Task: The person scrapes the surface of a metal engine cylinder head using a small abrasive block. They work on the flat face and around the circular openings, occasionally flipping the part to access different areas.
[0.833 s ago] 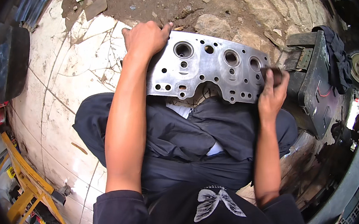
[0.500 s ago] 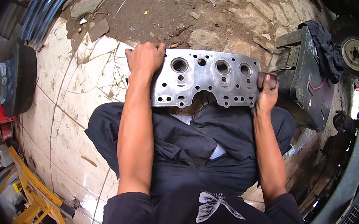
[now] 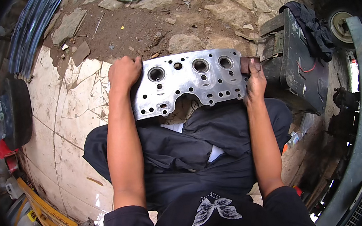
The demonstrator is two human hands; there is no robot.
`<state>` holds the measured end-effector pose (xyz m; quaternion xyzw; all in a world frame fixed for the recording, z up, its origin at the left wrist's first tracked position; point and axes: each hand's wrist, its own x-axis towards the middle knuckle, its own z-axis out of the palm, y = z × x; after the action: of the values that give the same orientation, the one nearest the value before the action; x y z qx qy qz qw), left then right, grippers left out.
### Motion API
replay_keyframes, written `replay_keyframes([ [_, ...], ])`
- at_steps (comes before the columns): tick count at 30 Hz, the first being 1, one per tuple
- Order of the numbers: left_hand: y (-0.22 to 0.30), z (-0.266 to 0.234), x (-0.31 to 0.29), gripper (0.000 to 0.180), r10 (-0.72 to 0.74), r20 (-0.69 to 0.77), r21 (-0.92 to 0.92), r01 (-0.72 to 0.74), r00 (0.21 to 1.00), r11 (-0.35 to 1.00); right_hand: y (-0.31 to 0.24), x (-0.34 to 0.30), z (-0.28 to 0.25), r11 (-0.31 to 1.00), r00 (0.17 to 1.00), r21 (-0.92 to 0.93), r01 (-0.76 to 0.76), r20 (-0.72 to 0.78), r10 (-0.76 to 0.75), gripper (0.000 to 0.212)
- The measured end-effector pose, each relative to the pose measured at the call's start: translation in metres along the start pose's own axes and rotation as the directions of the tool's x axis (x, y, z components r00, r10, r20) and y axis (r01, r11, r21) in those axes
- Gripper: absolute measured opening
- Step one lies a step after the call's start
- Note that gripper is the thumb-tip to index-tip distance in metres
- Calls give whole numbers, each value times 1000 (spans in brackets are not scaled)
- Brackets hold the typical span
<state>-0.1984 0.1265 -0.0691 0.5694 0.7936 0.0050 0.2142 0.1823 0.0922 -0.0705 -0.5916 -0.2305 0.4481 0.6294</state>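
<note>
From the head camera, a flat metal plate [image 3: 191, 83] full of round holes lies across the person's knees, above the dark trousers [image 3: 184, 152]. The left hand [image 3: 124, 72] is closed over the plate's left end. The right hand [image 3: 254, 82] grips the right end, pressing a small brown block [image 3: 246, 64] against that edge. A dark box [image 3: 292, 65] stands just beside the right end, leaving little room there. Beyond the plate's far edge lies bare dirt and stone [image 3: 155, 28]. To the left, cracked pale tiles [image 3: 66, 119] stretch open.
</note>
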Motion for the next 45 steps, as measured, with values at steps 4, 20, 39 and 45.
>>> replay_keyframes([
  [4, 24, -12, -14, 63, 113, 12, -76, -112, 993, 991, 17, 45, -32, 999, 994, -1, -32, 101, 32, 48],
  [20, -18, -21, -11, 52, -131, -105, -279, 97, 986, 955, -44, 52, 65, 973, 955, -191, 125, 289, -66, 34],
  [39, -20, -56, -78, 48, -3, -199, -205, -39, 980, 978, -8, 111, 108, 511, 896, -737, 443, 383, -224, 52],
  [45, -54, -145, -172, 53, 240, -166, -313, -282, 956, 907, -29, 97, 132, 358, 915, -843, 403, 375, -147, 46],
])
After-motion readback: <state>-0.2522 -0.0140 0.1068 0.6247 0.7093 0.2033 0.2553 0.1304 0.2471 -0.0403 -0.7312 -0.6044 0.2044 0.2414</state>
